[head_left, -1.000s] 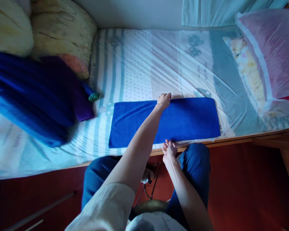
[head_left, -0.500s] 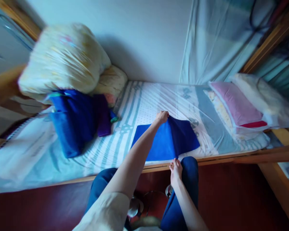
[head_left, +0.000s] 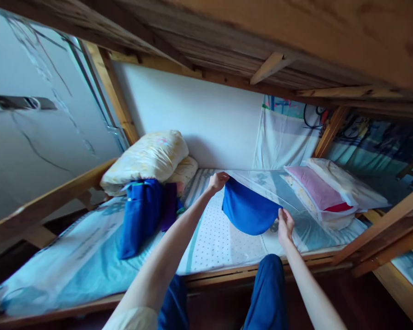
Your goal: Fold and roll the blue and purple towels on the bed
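A blue cloth point(head_left: 249, 208) hangs stretched between my two hands above the bed. My left hand point(head_left: 218, 182) is closed on its far left corner. My right hand point(head_left: 285, 223) pinches the opposite corner, lower and nearer to me. The cloth looks doubled over, and its lower edge droops in a curve. Beneath it lies the patterned bed sheet point(head_left: 211, 243), with stripes and dots. To the left of my left arm, folded blue fabric point(head_left: 139, 224) and a purple cloth point(head_left: 168, 206) rest against the bedding.
A pale yellow quilt point(head_left: 147, 156) is piled at the bed's left end. A pink pillow point(head_left: 313, 188) in clear wrapping lies at the right. The upper bunk's wooden slats point(head_left: 206, 50) hang low overhead. A wooden rail point(head_left: 385, 224) slants across the right.
The blue cloth has been lifted off the bed and its fold now hangs down. My right hand has moved up and to the right. The view has tilted upward.
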### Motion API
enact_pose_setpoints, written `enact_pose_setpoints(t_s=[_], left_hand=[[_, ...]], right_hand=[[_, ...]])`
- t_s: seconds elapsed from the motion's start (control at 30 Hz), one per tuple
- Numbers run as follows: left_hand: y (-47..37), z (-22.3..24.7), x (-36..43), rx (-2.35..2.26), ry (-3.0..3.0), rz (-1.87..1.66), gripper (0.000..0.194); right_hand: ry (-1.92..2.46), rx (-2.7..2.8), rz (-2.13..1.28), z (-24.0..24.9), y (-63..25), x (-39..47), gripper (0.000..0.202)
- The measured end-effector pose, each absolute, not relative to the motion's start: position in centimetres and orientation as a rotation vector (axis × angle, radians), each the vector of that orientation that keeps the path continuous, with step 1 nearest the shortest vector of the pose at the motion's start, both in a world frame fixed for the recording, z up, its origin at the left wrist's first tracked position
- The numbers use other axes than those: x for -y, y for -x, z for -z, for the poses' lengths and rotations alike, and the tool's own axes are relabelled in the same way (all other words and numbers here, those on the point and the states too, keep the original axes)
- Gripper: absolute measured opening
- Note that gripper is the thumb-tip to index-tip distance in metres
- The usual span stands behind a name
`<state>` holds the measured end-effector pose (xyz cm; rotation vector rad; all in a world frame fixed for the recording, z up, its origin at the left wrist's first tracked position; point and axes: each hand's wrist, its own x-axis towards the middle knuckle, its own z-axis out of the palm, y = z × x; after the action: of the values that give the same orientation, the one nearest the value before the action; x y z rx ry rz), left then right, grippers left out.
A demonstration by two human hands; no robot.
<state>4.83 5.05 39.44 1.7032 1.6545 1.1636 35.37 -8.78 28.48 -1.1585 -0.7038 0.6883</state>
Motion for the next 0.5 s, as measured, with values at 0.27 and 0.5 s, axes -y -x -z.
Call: enact_pose_setpoints(t_s=[0.27, 0.5], left_hand=[[-1.2, -42.9, -2.1, -1.473, -1.561, -1.481, 0.027], [0.6, -44.4, 0.1, -1.423, -1.624, -1.534, 0.037]], right_hand=[[1.056, 0.986, -0.636, -38.5, -36.2, 7.2, 0.053], [1.017, 1.100, -0.698, -41.7, -36.1, 8.2, 0.042]])
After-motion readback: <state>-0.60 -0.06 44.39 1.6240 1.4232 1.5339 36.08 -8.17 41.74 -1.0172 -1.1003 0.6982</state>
